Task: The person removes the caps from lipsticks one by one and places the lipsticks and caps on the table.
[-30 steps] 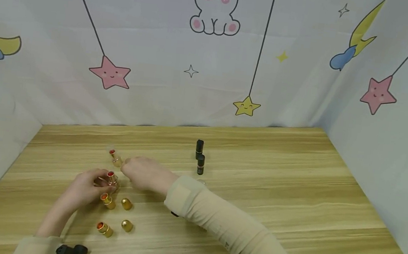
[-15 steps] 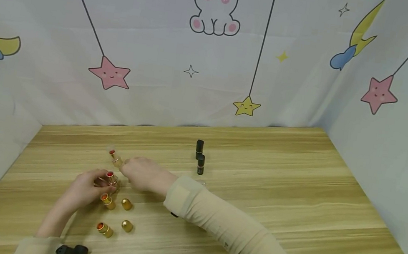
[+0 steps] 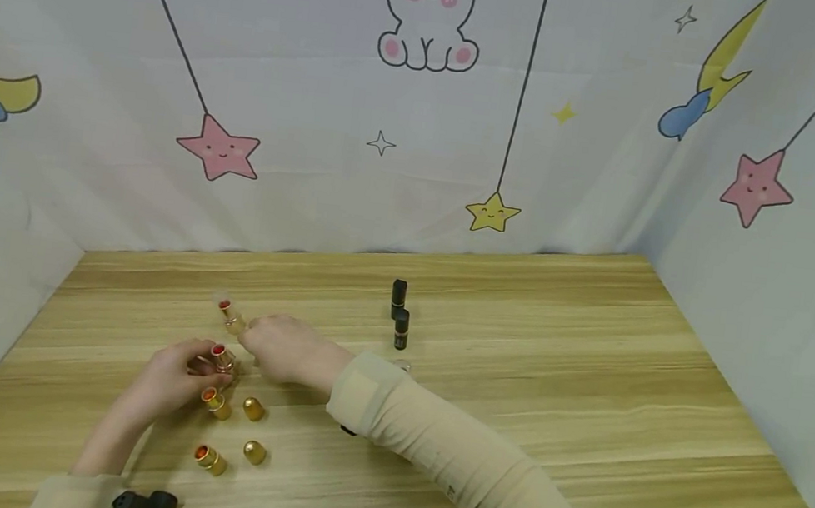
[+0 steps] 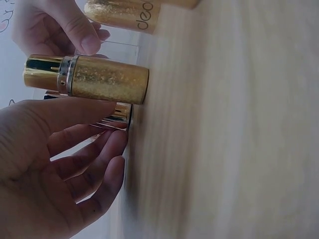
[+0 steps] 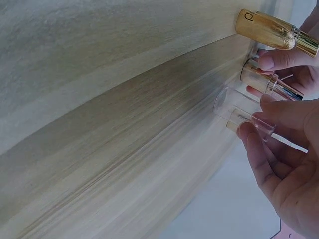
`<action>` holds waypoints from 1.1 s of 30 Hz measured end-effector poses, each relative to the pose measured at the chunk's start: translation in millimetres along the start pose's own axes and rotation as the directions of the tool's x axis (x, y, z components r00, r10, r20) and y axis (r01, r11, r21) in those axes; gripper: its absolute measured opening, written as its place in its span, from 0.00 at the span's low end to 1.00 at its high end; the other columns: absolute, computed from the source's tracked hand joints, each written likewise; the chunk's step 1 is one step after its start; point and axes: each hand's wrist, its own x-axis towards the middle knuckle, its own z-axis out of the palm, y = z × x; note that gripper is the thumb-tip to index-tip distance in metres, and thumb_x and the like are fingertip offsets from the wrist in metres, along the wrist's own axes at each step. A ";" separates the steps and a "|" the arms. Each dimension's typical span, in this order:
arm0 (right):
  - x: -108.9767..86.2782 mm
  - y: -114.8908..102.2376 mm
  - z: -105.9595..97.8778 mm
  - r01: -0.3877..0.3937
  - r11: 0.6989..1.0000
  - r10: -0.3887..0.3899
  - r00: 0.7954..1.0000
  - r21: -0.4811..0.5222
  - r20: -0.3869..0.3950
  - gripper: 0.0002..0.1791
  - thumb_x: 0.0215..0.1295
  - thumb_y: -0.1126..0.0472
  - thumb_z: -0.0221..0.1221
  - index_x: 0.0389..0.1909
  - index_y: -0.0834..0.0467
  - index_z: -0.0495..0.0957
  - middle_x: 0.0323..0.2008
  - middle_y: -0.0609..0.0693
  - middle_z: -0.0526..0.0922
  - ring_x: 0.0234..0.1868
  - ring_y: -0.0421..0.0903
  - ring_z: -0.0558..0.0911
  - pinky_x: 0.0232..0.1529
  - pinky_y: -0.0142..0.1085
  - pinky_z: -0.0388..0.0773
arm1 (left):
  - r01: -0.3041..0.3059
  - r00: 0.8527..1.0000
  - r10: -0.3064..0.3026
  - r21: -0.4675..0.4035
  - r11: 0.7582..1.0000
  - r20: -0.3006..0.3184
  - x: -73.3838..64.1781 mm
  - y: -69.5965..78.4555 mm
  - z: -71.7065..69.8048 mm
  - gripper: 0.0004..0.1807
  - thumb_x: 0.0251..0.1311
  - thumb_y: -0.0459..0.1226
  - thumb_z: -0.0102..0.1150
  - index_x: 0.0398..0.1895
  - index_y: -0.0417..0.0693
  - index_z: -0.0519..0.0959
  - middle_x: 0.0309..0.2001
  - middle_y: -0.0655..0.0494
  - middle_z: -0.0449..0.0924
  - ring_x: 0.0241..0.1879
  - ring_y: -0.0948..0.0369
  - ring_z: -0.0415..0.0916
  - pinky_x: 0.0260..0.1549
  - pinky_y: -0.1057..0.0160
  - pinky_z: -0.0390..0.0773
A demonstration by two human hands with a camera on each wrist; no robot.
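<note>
Fingers of my left hand (image 3: 175,374) grip the base of an uncapped red lipstick (image 3: 223,357), which stands on the table. In the left wrist view a gold lipstick (image 4: 109,77) in front partly hides the held one. My right hand (image 3: 291,348) pinches a clear lipstick cap (image 5: 232,103) between thumb and fingers, right beside the held lipstick, its open end near the tabletop. Beyond the right fingertips stands another uncapped lipstick (image 3: 230,318) with a red tip. Nearer to me are two gold lipsticks, one close to my left wrist and a front one (image 3: 210,459).
Two domed gold caps, a rear one (image 3: 253,408) and a front one (image 3: 254,452), stand right of the gold lipsticks. Two black lipstick tubes (image 3: 401,329) stand farther back on the wooden table (image 3: 555,346). A small clear piece (image 3: 402,366) shows just beyond the right sleeve.
</note>
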 end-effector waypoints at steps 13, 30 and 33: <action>-2.1 1.7 -3.9 0.017 1.000 -0.017 0.999 -0.020 -0.037 0.20 0.66 0.51 0.59 0.58 0.51 0.75 0.45 0.44 0.81 0.43 0.37 0.80 0.45 0.28 0.79 | -0.007 1.000 0.007 -0.011 1.000 0.002 -2.2 -0.5 1.7 0.18 0.52 0.35 0.69 0.43 0.34 0.79 0.35 0.47 0.82 0.33 0.59 0.80 0.30 0.68 0.76; -17.4 11.6 -25.6 -0.006 0.998 0.009 0.999 0.063 -0.039 0.17 0.68 0.52 0.56 0.55 0.50 0.77 0.50 0.43 0.81 0.46 0.37 0.81 0.44 0.27 0.78 | 0.016 0.999 -0.016 -0.006 1.000 0.051 -7.8 -2.2 -6.1 0.20 0.52 0.26 0.58 0.51 0.27 0.74 0.43 0.35 0.80 0.41 0.47 0.81 0.36 0.58 0.81; -17.7 14.6 -27.6 -0.005 0.998 0.009 0.998 0.062 -0.055 0.15 0.69 0.52 0.56 0.53 0.50 0.78 0.49 0.43 0.81 0.45 0.37 0.81 0.43 0.26 0.78 | 0.036 0.998 -0.035 -0.005 0.999 0.050 -8.6 -1.9 -8.0 0.14 0.53 0.27 0.58 0.45 0.32 0.78 0.41 0.38 0.82 0.39 0.49 0.81 0.35 0.58 0.80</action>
